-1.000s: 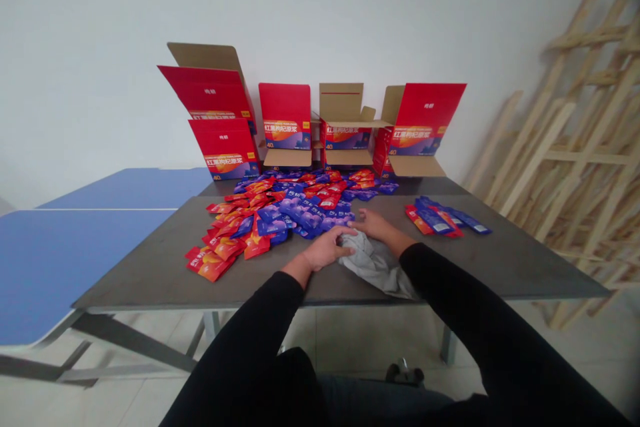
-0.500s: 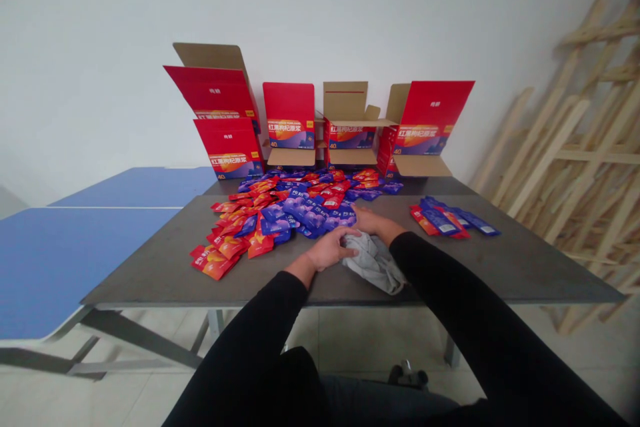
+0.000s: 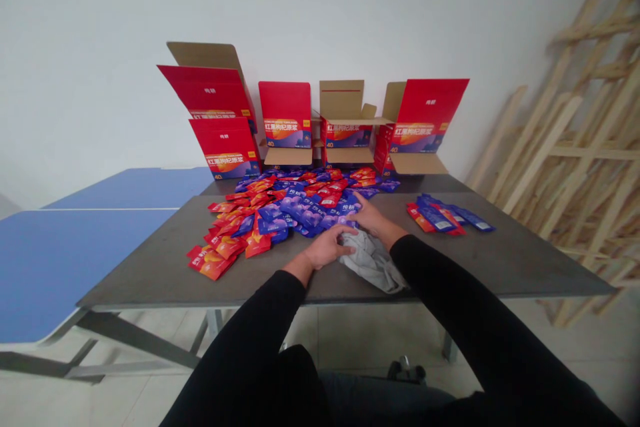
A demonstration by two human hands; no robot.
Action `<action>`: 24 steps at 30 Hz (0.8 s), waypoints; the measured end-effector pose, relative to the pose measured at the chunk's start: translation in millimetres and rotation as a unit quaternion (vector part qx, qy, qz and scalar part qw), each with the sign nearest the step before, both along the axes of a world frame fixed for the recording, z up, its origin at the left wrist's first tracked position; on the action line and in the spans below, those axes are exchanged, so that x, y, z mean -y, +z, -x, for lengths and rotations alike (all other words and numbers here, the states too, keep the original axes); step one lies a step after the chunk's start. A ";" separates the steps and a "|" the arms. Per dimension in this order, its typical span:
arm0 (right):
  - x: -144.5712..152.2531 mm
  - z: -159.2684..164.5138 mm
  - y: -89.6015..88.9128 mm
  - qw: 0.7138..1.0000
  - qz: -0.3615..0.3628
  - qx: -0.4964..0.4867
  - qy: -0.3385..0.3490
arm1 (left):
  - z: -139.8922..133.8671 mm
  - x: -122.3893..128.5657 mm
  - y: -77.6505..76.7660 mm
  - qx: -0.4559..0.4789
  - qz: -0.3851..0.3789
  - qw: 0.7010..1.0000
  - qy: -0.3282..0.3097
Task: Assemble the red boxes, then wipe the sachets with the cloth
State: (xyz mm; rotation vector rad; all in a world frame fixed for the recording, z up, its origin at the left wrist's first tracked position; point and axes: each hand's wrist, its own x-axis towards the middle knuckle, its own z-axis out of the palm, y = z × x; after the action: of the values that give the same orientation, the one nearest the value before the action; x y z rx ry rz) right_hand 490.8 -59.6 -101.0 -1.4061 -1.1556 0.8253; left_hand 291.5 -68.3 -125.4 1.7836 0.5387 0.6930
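My right hand (image 3: 373,219) is at the right edge of the pouch pile, thumb and forefinger on either side of a purple pouch (image 3: 349,207). My left hand (image 3: 327,247) is low over the table just left of a crumpled grey cloth (image 3: 371,263). Its thumb and fingers are curved apart, with nothing visible between them, and the fingertips come close to the cloth. The cloth lies under my right wrist near the front edge. Red pouches (image 3: 215,260) and purple ones are heaped loosely left of and beyond my hands.
Red printed cartons (image 3: 227,150) with raised flaps stand along the back of the grey table (image 3: 280,280). A small group of red and purple pouches (image 3: 440,217) lies at the right. A blue table (image 3: 100,240) adjoins at left; wooden frames (image 3: 575,147) lean at right.
My right hand's forefinger and thumb are spread more clearly around the purple pouch, which shows more of its face. My left hand and the cloth have barely moved; the view has shifted slightly.
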 end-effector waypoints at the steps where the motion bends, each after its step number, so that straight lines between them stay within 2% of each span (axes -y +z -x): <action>1: 0.8 -0.2 1.2 1.000 -0.003 -0.024 -0.012 | -0.3 -0.1 0.0 0.002 -0.001 1.000 0.003; 3: 2.2 -2.5 5.8 0.996 -0.026 -0.067 -0.052 | -0.9 0.4 0.3 0.010 -0.002 1.000 0.009; 6: 6.2 -7.6 17.4 0.983 -0.107 -0.094 -0.112 | -1.3 2.5 1.2 0.018 0.000 1.000 0.017; 9: 15.0 -7.4 29.5 0.977 -0.149 -0.105 -0.110 | -1.3 5.0 1.6 0.022 0.020 0.999 0.033; 12: 27.7 0.2 36.9 0.976 -0.151 -0.131 -0.088 | -2.4 5.5 1.2 0.039 0.069 0.996 0.028; 15: 41.2 9.7 39.1 0.974 -0.133 -0.166 -0.077 | -5.7 2.9 2.3 0.095 0.126 0.987 0.011; 20: 58.6 22.9 34.9 0.978 -0.091 -0.180 -0.048 | -10.0 -1.0 9.3 0.225 0.186 0.952 0.089; 22: 61.1 28.9 31.0 0.983 -0.082 -0.163 -0.032 | -8.9 1.0 12.2 0.226 0.192 0.951 0.088; 24: 60.2 34.6 26.5 0.987 -0.079 -0.139 -0.017 | -7.0 4.4 14.6 0.199 0.191 0.959 0.060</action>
State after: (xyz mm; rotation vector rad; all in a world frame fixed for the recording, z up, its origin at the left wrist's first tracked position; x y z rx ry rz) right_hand 456.2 -119.8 -74.5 -1.1382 -0.9583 0.8564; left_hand 298.5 -72.7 -110.8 1.2186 0.4685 0.9359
